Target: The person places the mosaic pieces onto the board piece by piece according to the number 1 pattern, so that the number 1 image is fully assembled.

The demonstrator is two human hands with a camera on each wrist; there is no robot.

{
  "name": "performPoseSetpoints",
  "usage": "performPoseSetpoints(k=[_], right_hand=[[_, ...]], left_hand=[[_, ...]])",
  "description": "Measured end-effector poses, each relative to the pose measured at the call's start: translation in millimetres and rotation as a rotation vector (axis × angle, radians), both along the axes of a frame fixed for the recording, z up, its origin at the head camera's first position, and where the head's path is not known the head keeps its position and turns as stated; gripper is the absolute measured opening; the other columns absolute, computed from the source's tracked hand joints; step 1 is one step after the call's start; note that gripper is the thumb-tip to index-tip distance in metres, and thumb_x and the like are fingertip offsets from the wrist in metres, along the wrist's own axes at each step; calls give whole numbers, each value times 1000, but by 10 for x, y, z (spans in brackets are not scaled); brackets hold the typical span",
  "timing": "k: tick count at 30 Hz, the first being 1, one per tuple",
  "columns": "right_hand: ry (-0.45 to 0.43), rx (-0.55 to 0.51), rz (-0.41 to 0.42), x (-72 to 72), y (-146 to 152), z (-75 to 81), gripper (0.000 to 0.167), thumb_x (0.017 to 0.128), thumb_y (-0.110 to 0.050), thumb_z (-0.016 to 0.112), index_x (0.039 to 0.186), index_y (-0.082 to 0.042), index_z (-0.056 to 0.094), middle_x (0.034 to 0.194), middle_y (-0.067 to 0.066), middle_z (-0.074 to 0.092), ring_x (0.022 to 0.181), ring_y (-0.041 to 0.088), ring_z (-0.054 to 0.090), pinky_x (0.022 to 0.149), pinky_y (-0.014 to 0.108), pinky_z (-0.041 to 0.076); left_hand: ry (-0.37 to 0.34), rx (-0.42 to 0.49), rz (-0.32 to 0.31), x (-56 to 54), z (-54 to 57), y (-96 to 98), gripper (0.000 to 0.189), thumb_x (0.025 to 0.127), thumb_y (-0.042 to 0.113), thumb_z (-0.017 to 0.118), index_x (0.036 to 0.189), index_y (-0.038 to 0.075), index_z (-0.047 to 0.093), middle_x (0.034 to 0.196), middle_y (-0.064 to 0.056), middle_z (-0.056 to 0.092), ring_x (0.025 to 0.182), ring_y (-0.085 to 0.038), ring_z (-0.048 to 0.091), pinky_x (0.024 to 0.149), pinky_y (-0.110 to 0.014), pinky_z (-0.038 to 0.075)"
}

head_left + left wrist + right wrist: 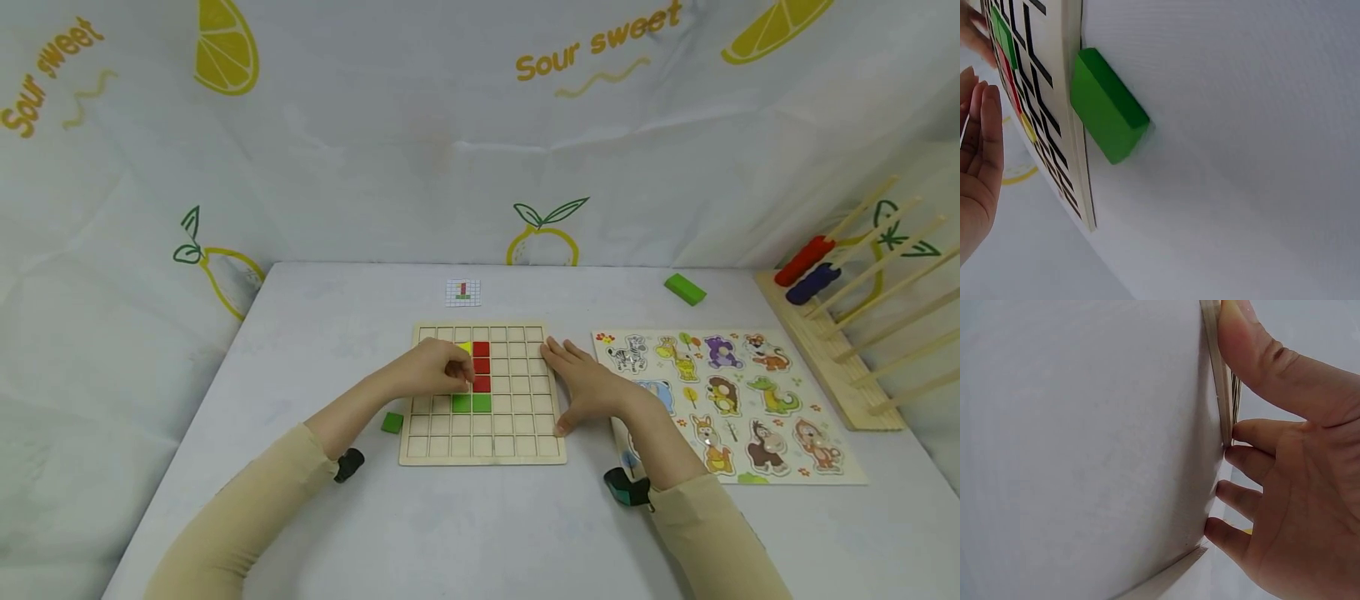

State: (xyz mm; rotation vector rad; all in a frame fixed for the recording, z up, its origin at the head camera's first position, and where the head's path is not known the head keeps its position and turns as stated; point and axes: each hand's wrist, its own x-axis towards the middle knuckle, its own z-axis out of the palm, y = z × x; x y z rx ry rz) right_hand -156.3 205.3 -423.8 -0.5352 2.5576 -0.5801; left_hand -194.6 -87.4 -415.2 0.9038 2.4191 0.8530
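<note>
A wooden grid board (pixel 525 448) lies on the table, with red squares (pixel 482 367), green squares (pixel 472 403) and a partly covered yellow square (pixel 466 346) in its cells. My left hand (pixel 429 368) is over the board's left half, fingertips bent together beside the lowest red square. Whether a piece sits between them is hidden in the head view, and the left wrist view shows none clearly. My right hand (pixel 588 383) rests along the board's right edge with fingers spread, thumb and fingertips touching the edge. A loose green block (pixel 1107 106) leans against the board's left side.
A small pattern card (pixel 462 292) lies behind the board. To the right are an animal puzzle board (pixel 738 408), partly under the right forearm, and a wooden rack (pixel 832 350) with upright rods and red and blue pieces. Another green block (pixel 686 289) lies at the back right.
</note>
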Motion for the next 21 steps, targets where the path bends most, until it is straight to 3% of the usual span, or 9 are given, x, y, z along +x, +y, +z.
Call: performPoseSetpoints(k=[12, 21], right_hand=[[-4, 14, -3, 6, -16, 14, 127, 62, -32, 92, 158, -3, 14, 167, 15, 6, 154, 44, 3, 120, 64, 16], [-1, 15, -4, 24, -10, 27, 127, 62, -32, 92, 158, -3, 13, 167, 15, 6, 154, 45, 3, 120, 64, 17]], left_hand=[[-70, -39, -7, -37, 93, -429, 4, 87, 17, 74, 87, 14, 71, 84, 5, 70, 78, -10, 59, 74, -24, 51], [-177, -96, 2, -37, 129, -742, 11, 79, 18, 78, 88, 17, 73, 85, 6, 70, 80, -13, 60, 74, -29, 49]])
